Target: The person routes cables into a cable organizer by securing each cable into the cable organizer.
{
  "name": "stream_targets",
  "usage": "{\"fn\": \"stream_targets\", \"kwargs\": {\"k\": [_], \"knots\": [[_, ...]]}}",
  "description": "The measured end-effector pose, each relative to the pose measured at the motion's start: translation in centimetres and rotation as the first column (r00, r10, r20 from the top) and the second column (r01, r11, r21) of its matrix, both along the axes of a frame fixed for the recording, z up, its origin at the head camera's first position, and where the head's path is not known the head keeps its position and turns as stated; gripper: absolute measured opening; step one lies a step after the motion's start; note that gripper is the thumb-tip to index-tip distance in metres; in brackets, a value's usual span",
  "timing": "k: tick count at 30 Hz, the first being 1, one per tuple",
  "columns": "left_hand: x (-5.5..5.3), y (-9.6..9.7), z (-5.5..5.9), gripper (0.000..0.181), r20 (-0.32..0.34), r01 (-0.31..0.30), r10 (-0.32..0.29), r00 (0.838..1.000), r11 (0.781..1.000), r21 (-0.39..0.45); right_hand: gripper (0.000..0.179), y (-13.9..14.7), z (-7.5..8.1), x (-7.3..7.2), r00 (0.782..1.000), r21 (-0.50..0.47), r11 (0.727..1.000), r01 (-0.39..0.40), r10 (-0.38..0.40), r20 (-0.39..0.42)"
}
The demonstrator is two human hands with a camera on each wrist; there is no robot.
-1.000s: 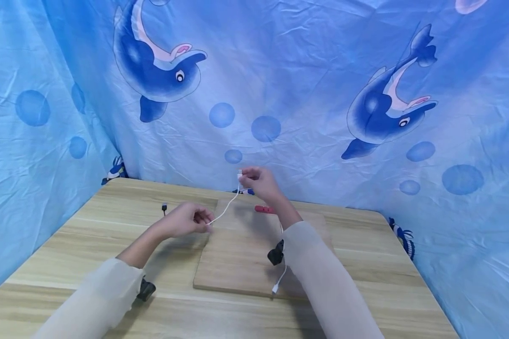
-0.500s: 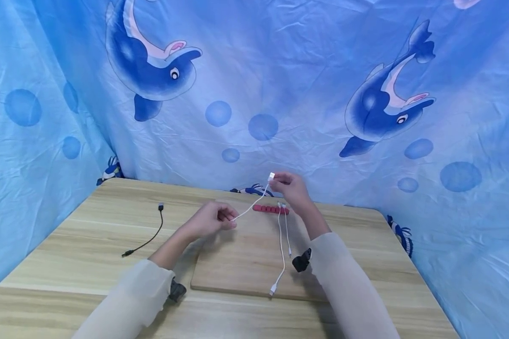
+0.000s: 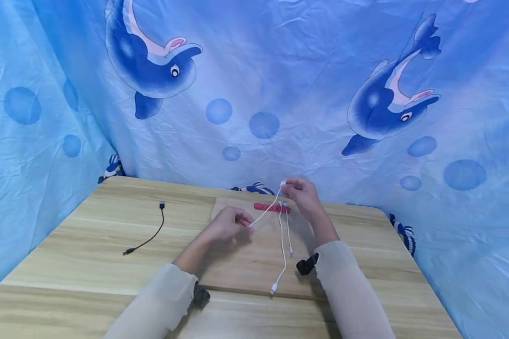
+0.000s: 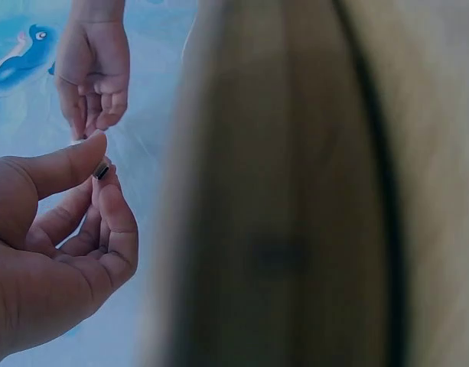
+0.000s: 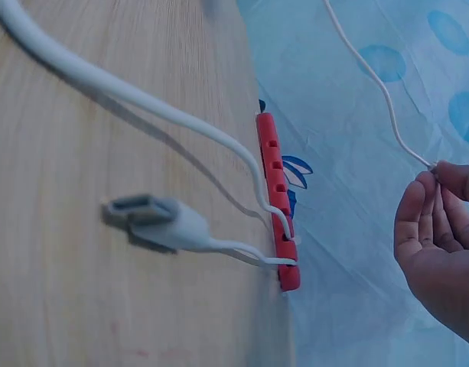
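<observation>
A thin white USB cable (image 3: 264, 215) hangs slackly between my two hands above the wooden board. My right hand (image 3: 304, 197) pinches it by the white USB plug (image 3: 283, 183), raised near the board's far edge. Lower and to the left, my left hand (image 3: 228, 224) holds the other end; the left wrist view shows its small metal connector (image 4: 102, 170) between thumb and forefinger. Just beyond my hands, a red cable holder (image 5: 275, 164) with a row of slots sits at the board's far edge. Two white cables (image 5: 161, 112) are seated in slots at its right end.
The board (image 3: 237, 270) lies on a wood-grain table (image 3: 89, 226). A short black USB cable (image 3: 156, 234) lies left of the board. The two seated cables trail across the board toward its near edge. A blue dolphin-print curtain (image 3: 280, 94) encloses the back and sides.
Both hands have moved right, carrying the white cable, and the right hand is now slightly lower beside the red holder. The holder and black cable have come into fuller view.
</observation>
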State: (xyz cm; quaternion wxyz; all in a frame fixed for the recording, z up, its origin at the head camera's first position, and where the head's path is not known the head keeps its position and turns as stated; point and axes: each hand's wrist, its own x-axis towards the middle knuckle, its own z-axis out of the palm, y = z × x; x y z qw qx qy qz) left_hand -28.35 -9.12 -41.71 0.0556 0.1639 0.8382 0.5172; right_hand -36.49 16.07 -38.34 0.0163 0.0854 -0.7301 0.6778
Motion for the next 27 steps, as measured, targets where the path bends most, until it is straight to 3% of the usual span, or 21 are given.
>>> {"fn": "stream_targets", "kwargs": {"k": [8, 18, 27], "knots": [[0.5, 0.8, -0.1, 0.018, 0.096, -0.017, 0.015, 0.995, 1.000, 0.019, 0.020, 0.0, -1.0, 0.2, 0.997, -0.022, 0.999, 0.039, -0.038, 0.060], [1.3, 1.9, 0.0, 0.012, 0.103, -0.032, 0.029, 0.994, 0.999, 0.029, 0.027, -0.2, -2.0, -0.2, 0.986, -0.044, 0.994, 0.096, -0.089, 0.138], [2.3, 3.3, 0.0, 0.012, 0.153, -0.039, 0.025, 0.988, 0.996, 0.084, 0.030, 0.1, -2.7, -0.7, 0.979, -0.046, 0.996, 0.076, -0.066, 0.195]]}}
